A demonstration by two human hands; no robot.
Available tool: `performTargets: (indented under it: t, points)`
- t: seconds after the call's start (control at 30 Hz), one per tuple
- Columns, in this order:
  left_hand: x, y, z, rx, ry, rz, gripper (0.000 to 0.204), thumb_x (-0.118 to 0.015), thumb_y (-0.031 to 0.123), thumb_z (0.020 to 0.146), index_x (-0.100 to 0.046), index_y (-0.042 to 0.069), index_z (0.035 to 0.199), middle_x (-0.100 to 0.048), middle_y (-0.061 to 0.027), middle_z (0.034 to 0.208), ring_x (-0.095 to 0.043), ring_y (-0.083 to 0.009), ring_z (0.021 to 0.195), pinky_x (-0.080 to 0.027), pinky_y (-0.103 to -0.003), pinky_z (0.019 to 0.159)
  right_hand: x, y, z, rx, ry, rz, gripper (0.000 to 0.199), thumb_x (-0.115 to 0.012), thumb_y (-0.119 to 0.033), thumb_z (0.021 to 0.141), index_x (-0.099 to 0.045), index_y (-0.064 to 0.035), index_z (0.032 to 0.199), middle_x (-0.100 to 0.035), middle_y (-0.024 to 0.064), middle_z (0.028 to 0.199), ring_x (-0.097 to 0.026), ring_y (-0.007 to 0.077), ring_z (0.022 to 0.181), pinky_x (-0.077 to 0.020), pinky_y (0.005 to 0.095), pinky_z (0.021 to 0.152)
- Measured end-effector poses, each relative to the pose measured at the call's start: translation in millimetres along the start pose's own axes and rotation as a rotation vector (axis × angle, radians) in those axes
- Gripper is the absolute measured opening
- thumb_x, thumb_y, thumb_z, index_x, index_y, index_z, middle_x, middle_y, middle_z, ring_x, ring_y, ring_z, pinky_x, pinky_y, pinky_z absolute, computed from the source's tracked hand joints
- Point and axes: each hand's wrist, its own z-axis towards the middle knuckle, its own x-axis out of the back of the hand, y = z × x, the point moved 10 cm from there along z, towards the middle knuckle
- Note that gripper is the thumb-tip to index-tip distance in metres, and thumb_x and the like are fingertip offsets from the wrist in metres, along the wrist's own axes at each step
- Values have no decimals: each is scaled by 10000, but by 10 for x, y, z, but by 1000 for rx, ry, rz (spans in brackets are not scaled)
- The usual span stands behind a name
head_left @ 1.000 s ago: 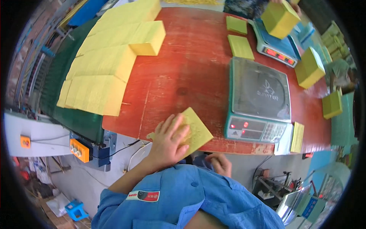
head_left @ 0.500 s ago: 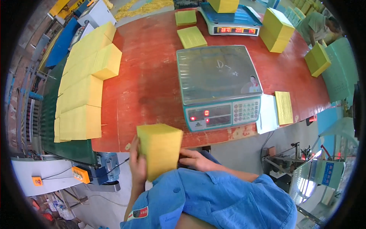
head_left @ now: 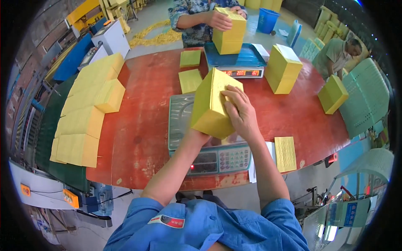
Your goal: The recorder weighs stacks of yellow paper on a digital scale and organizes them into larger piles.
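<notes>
A thick block of yellow paper sheets [head_left: 205, 104] is tilted in both my hands, above the weighing scale [head_left: 201, 161] in front of me. My left hand [head_left: 201, 136] supports it from below, its fingers hidden behind the block. Against the block's right face lies my right hand [head_left: 240, 111], with bent fingers pressing on it. The block covers much of the scale's metal pan. Just right of the scale, a thin yellow paper stack [head_left: 285, 154] lies partly on a white sheet [head_left: 270, 151].
Rows of yellow blocks [head_left: 79, 121] line the red table's [head_left: 138, 125] left side. Across it, a person in camouflage [head_left: 190, 21] grips a tall block [head_left: 230, 35] on a second scale [head_left: 236, 67]. More blocks [head_left: 284, 69] stand right. Another person [head_left: 335, 56] bends near a green chair [head_left: 366, 98].
I have lifted the yellow block forward from the table's front edge to over the near scale, tilting it. My right hand moved onto its right face. The camouflaged person has come into view.
</notes>
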Motion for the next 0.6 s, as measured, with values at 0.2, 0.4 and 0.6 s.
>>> performTargets:
  t: [0.2,0.4,0.6]
  points:
    - [342,240,-310,101,377,-19,458,-415,324,1034,-464,28,1379,-541,-132,1359,-510,-267,1281,-418,-418,1077,-89,-2,82,36,-91,-134,292,-578,-189,907,-623,-63,1166,-595,155,1286,-525,339,1237,-388,462,1031]
    - [-926,1159,-728,-886,7,1752,322,-613,70,864,-607,-33,1169,-576,-180,1301,-491,-327,1297,-379,-417,1094,-353,-378,208,269,-175,-469,194,-626,-183,839,-642,-55,984,-667,103,1089,-602,302,1080,-419,471,966]
    - [-712,1095,-707,-891,-202,1831,343,-743,57,745,-656,-33,1064,-622,-174,1172,-603,-344,1134,-534,-411,910,-775,-339,560,174,-449,-461,279,-642,-164,841,-648,-50,1095,-645,139,1144,-583,320,1135,-461,425,944]
